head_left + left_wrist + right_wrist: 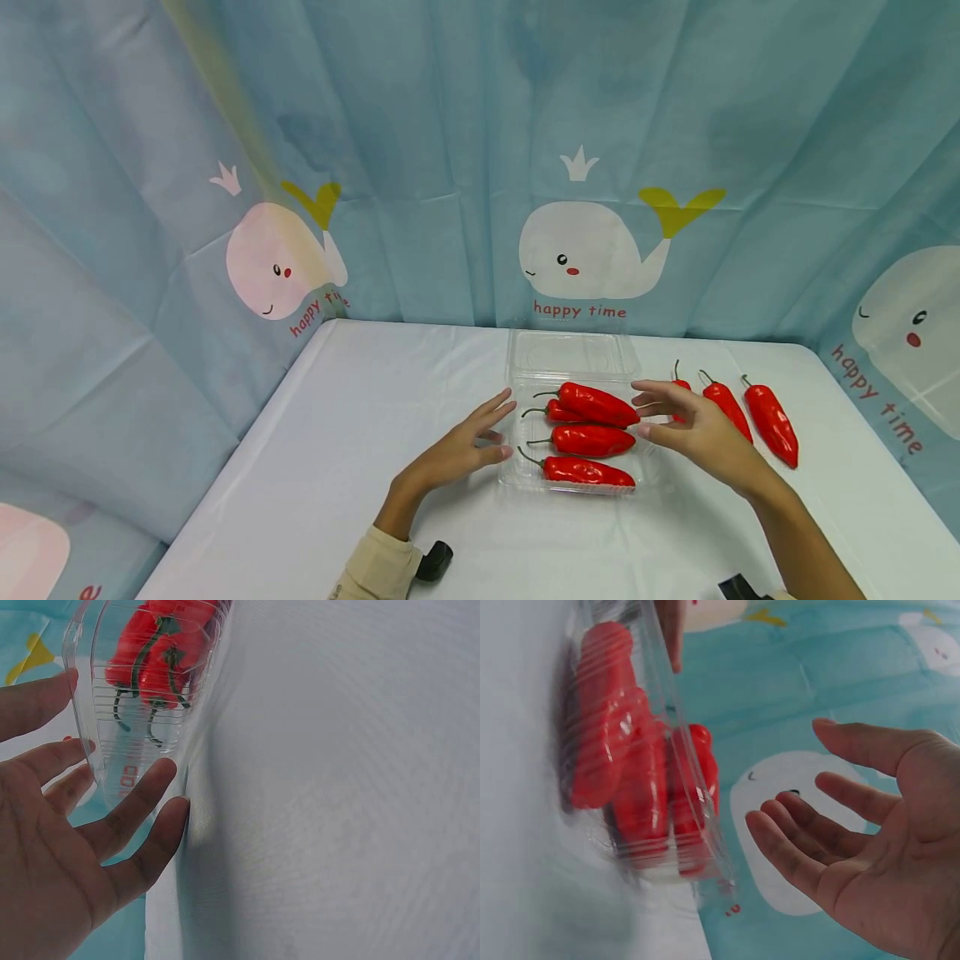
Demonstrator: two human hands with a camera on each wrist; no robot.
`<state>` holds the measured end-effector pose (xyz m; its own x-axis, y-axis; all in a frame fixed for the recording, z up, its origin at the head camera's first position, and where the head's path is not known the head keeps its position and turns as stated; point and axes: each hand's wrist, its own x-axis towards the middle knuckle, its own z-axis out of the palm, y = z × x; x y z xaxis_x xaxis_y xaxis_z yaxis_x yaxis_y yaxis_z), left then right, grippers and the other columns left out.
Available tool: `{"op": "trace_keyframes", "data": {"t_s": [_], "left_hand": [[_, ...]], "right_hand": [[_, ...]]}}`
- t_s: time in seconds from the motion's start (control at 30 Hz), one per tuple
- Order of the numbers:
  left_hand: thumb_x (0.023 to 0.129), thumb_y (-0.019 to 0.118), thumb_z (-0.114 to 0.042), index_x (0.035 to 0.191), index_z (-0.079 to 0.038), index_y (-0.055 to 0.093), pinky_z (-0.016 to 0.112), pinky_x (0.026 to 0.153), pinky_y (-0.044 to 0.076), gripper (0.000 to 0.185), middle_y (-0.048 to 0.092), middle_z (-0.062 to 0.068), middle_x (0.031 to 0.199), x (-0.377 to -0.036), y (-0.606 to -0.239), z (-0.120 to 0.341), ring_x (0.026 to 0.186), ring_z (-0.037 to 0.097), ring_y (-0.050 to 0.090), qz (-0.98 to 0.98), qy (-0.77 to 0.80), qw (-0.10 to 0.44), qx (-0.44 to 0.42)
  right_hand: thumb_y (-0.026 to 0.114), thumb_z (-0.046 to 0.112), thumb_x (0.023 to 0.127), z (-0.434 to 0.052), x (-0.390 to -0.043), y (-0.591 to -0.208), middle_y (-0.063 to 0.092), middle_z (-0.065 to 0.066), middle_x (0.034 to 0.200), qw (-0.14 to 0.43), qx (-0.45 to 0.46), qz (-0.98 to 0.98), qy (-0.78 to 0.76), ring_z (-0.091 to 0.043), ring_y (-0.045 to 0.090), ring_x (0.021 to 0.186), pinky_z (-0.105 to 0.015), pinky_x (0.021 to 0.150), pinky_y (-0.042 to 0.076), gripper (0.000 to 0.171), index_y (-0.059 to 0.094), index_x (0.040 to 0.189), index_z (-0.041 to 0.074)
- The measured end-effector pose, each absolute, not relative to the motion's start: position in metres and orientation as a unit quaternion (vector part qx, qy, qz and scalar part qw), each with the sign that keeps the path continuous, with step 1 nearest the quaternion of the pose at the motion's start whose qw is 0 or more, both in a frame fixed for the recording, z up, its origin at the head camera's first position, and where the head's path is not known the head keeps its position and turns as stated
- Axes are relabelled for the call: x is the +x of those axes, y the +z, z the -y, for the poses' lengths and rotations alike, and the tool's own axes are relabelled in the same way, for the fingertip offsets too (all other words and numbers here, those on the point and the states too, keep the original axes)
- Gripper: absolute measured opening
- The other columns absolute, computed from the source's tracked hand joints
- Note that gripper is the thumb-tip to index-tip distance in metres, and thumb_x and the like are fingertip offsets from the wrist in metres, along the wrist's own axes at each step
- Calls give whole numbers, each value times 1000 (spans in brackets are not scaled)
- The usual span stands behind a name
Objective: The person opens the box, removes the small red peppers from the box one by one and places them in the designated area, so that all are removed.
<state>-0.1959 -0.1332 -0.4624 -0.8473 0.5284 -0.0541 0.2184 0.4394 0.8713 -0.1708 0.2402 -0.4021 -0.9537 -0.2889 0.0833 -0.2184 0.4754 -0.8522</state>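
A clear plastic clamshell box (517,477) lies with its lid (566,354) folded back toward the curtain. Inside it several red chili peppers (588,440) lie crosswise, their green stems pointing left. My left hand (453,446) is at the box's left side, fingers spread. In the left wrist view its fingertips (166,771) are right at the clear wall. On the other side my right hand (697,427) has its fingers extended toward the box's right edge. The right wrist view shows that palm (900,877) holding nothing, with a gap to the box.
To the right of the box, three more red peppers (772,425) lie on the white table (360,392), the nearest to the box partly behind my right hand. A blue curtain (450,167) with printed whales hangs along the table's back and sides.
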Motion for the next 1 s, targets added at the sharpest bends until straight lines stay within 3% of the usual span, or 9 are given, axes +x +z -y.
{"op": "trace_keyframes", "data": {"t_s": [0.27, 1.0], "left_hand": [[103, 64, -35, 168, -20, 33, 54, 104, 56, 74, 16, -9, 178, -195, -462, 133, 134, 30, 61, -835, 475, 162, 226], [105, 64, -32, 168, -18, 32, 56, 108, 52, 72, 14, -7, 179, -195, -462, 135, 133, 31, 62, -828, 481, 160, 239]], "right_hand": [[77, 24, 96, -230, -172, -409, 67, -21, 135, 72, -169, -834, -520, -46, 62, 125, -30, 84, 62, 62, 54, 151, 9], [81, 26, 92, -209, -173, -428, 68, -16, 132, 122, -183, -829, -514, -38, 62, 124, -29, 86, 61, 65, 57, 148, 7]]}}
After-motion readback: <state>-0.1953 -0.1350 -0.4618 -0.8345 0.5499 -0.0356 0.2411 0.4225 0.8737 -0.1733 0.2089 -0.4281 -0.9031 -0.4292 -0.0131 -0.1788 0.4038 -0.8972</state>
